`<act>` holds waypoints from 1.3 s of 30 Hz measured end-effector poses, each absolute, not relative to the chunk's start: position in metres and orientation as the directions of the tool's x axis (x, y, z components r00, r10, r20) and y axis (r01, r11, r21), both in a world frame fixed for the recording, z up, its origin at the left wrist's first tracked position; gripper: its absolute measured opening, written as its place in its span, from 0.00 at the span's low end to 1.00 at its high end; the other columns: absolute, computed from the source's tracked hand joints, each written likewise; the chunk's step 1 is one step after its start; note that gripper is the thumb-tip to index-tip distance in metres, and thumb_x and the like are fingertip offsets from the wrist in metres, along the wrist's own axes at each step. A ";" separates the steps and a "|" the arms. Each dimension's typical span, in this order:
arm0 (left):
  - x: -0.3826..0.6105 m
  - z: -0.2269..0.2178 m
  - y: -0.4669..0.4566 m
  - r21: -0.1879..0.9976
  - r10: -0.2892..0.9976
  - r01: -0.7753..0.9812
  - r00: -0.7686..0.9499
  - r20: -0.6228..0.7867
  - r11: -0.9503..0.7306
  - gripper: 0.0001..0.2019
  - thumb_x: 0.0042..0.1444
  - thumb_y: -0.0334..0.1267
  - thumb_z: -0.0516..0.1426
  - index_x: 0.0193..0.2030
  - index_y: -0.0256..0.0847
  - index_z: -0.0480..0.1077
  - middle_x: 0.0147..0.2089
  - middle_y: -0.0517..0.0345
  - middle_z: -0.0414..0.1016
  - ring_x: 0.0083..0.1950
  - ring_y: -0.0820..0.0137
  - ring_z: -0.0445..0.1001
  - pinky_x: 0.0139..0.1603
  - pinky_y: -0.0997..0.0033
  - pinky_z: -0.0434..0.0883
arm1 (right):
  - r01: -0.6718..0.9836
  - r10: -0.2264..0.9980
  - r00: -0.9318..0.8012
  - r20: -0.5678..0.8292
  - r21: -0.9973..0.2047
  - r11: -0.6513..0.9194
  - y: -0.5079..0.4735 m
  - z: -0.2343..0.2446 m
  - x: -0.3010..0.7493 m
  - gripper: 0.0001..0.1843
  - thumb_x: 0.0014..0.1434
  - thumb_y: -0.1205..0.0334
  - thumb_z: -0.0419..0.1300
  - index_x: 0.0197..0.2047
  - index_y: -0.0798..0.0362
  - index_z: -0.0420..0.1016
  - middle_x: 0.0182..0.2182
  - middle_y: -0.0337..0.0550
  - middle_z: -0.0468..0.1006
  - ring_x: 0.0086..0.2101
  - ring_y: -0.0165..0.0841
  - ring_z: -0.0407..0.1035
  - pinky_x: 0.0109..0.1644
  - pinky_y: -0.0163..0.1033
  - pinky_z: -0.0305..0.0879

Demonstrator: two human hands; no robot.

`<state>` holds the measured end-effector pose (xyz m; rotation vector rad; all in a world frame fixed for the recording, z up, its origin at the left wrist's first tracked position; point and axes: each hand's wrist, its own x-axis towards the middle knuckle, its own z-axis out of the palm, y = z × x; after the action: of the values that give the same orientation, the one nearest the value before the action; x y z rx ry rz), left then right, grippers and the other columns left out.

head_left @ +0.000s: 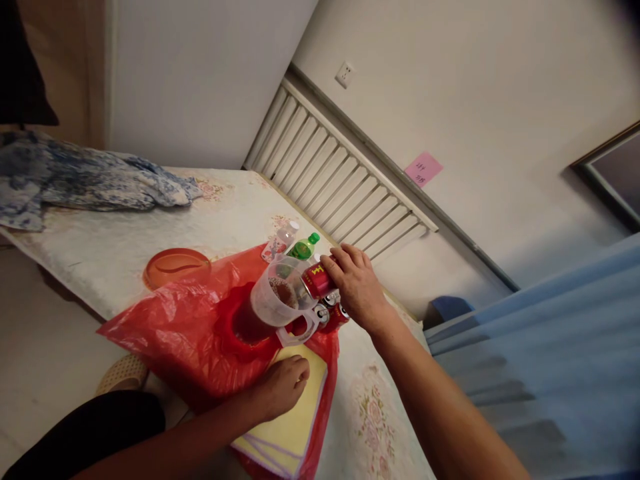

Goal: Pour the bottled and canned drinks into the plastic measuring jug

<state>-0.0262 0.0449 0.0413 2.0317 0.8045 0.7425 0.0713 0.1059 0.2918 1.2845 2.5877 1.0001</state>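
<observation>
My right hand [356, 285] grips a red drink can [317, 279] and tips it over the mouth of a clear plastic jug [278, 298] that holds dark liquid. The jug stands on a red plastic bag [185, 320] spread over the table. My left hand [283, 385] rests curled, fingers closed, on a stack of yellow sheets [295, 427] just in front of the jug. Two more red cans [332, 313] lie under my right hand. A green bottle [304, 248] and a clear bottle [281, 240] stand behind the jug.
An orange lid or dish [175, 265] lies left of the bag on the flowered tablecloth [100, 240]. A blue patterned cloth [75, 177] is heaped at the far left end. A radiator [335, 177] runs along the wall behind; blue fabric [540, 347] hangs at the right.
</observation>
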 end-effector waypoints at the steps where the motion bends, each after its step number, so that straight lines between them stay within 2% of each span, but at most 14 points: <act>1: -0.026 0.041 0.045 0.839 0.752 0.278 0.624 0.213 -0.468 0.08 0.54 0.26 0.49 0.30 0.43 0.62 0.36 0.57 0.72 0.37 0.67 0.68 0.38 0.67 0.62 | 0.684 0.738 -0.643 0.204 0.585 0.435 0.106 0.292 0.071 0.22 0.68 0.67 0.52 0.63 0.53 0.68 0.58 0.55 0.70 0.61 0.51 0.55 0.63 0.57 0.55; 7: -0.024 0.039 0.045 0.835 0.746 0.275 0.628 0.219 -0.477 0.07 0.54 0.26 0.49 0.31 0.42 0.62 0.36 0.56 0.73 0.37 0.67 0.68 0.38 0.68 0.62 | 0.721 0.747 -0.625 0.227 0.534 0.442 0.107 0.286 0.076 0.24 0.66 0.68 0.54 0.64 0.52 0.67 0.59 0.54 0.70 0.61 0.51 0.56 0.64 0.57 0.56; 11: -0.025 0.042 0.046 0.835 0.746 0.278 0.630 0.214 -0.474 0.08 0.53 0.25 0.49 0.31 0.42 0.62 0.36 0.56 0.73 0.37 0.67 0.69 0.38 0.68 0.62 | 0.801 0.770 -0.569 0.288 0.406 0.440 0.109 0.277 0.083 0.26 0.63 0.69 0.56 0.64 0.53 0.67 0.59 0.54 0.71 0.60 0.50 0.57 0.65 0.56 0.56; 13: -0.026 0.042 0.046 0.835 0.745 0.279 0.633 0.212 -0.475 0.07 0.53 0.25 0.49 0.31 0.42 0.61 0.36 0.56 0.73 0.38 0.67 0.69 0.38 0.68 0.62 | 0.847 0.784 -0.527 0.327 0.278 0.454 0.107 0.271 0.088 0.29 0.59 0.71 0.59 0.64 0.55 0.67 0.58 0.55 0.71 0.59 0.49 0.59 0.65 0.55 0.57; 16: -0.026 0.042 0.046 0.834 0.744 0.280 0.634 0.212 -0.476 0.07 0.53 0.26 0.49 0.31 0.42 0.61 0.36 0.56 0.73 0.37 0.67 0.68 0.38 0.68 0.62 | 0.890 0.811 -0.417 0.410 0.005 0.455 0.100 0.259 0.099 0.35 0.51 0.72 0.63 0.63 0.56 0.67 0.57 0.55 0.71 0.57 0.46 0.63 0.64 0.52 0.60; 20: -0.027 0.042 0.047 0.831 0.740 0.276 0.635 0.220 -0.484 0.07 0.54 0.25 0.49 0.31 0.42 0.61 0.36 0.56 0.72 0.38 0.67 0.69 0.39 0.69 0.62 | 0.872 0.848 -0.039 0.529 -0.396 0.287 0.082 0.230 0.125 0.35 0.45 0.66 0.68 0.59 0.52 0.72 0.52 0.50 0.74 0.51 0.44 0.68 0.58 0.50 0.66; 23: -0.027 0.043 0.047 0.834 0.735 0.282 0.648 0.198 -0.474 0.08 0.53 0.25 0.49 0.31 0.42 0.61 0.36 0.56 0.72 0.38 0.67 0.69 0.40 0.69 0.63 | 0.735 0.847 0.271 0.456 -0.667 0.124 0.065 0.198 0.146 0.32 0.41 0.59 0.72 0.52 0.53 0.76 0.43 0.45 0.79 0.43 0.42 0.72 0.47 0.46 0.70; 27: -0.027 0.042 0.047 0.835 0.722 0.269 0.662 0.202 -0.480 0.08 0.53 0.24 0.49 0.32 0.42 0.62 0.37 0.56 0.73 0.40 0.66 0.70 0.41 0.69 0.63 | 0.431 0.847 0.474 0.239 -0.902 0.014 0.044 0.151 0.165 0.26 0.38 0.57 0.73 0.43 0.53 0.77 0.34 0.43 0.82 0.34 0.39 0.73 0.38 0.42 0.70; 31: -0.024 0.036 0.046 0.836 0.721 0.247 0.653 0.231 -0.491 0.08 0.53 0.24 0.48 0.32 0.42 0.63 0.36 0.56 0.72 0.39 0.67 0.69 0.41 0.70 0.63 | 0.260 0.774 0.611 0.165 -0.966 0.001 0.033 0.109 0.172 0.26 0.35 0.58 0.73 0.40 0.54 0.76 0.33 0.43 0.83 0.33 0.39 0.74 0.36 0.41 0.70; 34: -0.022 0.032 0.047 0.836 0.723 0.236 0.646 0.247 -0.496 0.08 0.53 0.25 0.48 0.32 0.42 0.63 0.36 0.56 0.72 0.39 0.67 0.69 0.42 0.70 0.63 | 0.242 0.740 0.654 0.156 -0.970 -0.009 0.034 0.086 0.174 0.27 0.35 0.58 0.72 0.42 0.55 0.77 0.34 0.44 0.83 0.35 0.40 0.75 0.39 0.41 0.71; 39: -0.018 0.029 0.049 0.840 0.723 0.234 0.649 0.239 -0.489 0.07 0.53 0.25 0.49 0.32 0.42 0.62 0.36 0.56 0.72 0.38 0.67 0.69 0.41 0.70 0.64 | 0.230 0.752 0.644 0.138 -0.973 -0.018 0.043 0.059 0.174 0.28 0.37 0.57 0.72 0.44 0.55 0.75 0.36 0.45 0.84 0.35 0.40 0.75 0.40 0.41 0.71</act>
<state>-0.0181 0.0490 0.0293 2.0388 0.7436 0.7490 0.1738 0.0434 0.0586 3.7629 2.0009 -1.2053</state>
